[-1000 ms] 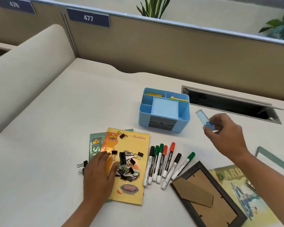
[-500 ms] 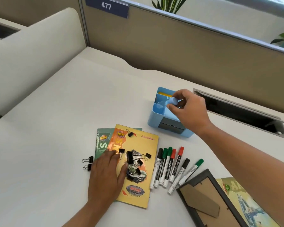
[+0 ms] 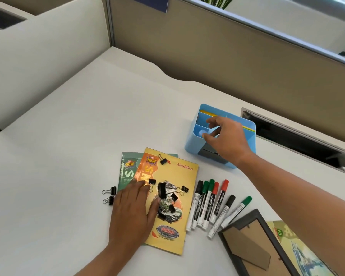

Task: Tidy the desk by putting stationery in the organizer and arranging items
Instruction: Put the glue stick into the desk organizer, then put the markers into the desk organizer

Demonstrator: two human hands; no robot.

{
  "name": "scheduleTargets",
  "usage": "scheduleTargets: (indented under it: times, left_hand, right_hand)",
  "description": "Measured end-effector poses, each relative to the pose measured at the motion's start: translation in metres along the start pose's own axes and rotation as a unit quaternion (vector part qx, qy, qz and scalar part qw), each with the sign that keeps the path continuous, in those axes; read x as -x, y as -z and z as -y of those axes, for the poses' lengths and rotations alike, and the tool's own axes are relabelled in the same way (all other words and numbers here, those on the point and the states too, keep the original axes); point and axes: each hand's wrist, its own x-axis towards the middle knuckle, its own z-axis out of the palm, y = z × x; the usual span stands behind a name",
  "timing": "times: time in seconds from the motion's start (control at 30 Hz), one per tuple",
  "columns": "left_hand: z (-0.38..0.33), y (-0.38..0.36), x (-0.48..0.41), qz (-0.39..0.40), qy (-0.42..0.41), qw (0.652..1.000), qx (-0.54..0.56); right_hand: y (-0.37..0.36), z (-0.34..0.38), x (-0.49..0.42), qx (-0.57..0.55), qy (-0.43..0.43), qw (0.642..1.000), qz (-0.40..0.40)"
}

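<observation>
My right hand is over the organizer, grip half-open at the blue piece, can't tell if held; it may catch a divider and bounce out, and my left hand, flat on the booklet, may scatter the clips.

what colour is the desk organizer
Light blue, the plastic desk organizer; clearest in the head view.

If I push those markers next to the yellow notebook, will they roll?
Probably: the markers are round barrels lying loose on the smooth desk. They look stiff and slim, likely light, so a sideways nudge could scatter them.
</observation>
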Motion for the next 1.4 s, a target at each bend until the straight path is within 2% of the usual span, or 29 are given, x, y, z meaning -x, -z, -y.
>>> scheduleTargets:
  times: [0.43, 0.57, 0.87, 1.0, 1.27, 1.4]
  left_hand:
    - [-0.005, 0.005, -0.002, 0.013, 0.01, 1.0, -0.002]
    - [-0.006, 0.007, -0.002, 0.015, 0.013, 1.0, -0.001]
    - [-0.007, 0.008, -0.001, 0.011, 0.012, 1.0, -0.005]
    - [-0.009, 0.009, 0.0, 0.007, 0.015, 1.0, -0.009]
    - [-0.017, 0.018, -0.005, 0.025, 0.032, 0.999, -0.002]
    - [-0.027, 0.025, -0.014, -0.009, 0.034, 0.999, 0.033]
  right_hand:
    - [0.031, -0.028, 0.04, 0.03, -0.007, 0.998, -0.053]
    - [0.025, -0.037, 0.071, -0.001, -0.034, 0.998, -0.06]
    - [-0.003, -0.061, 0.187, -0.019, -0.145, 0.989, -0.014]
    - [-0.013, -0.064, 0.23, -0.026, -0.176, 0.984, -0.031]
    - [0.0, -0.073, 0.243, -0.077, -0.232, 0.968, -0.052]
    - [0.01, -0.083, 0.234, -0.109, -0.274, 0.955, -0.043]
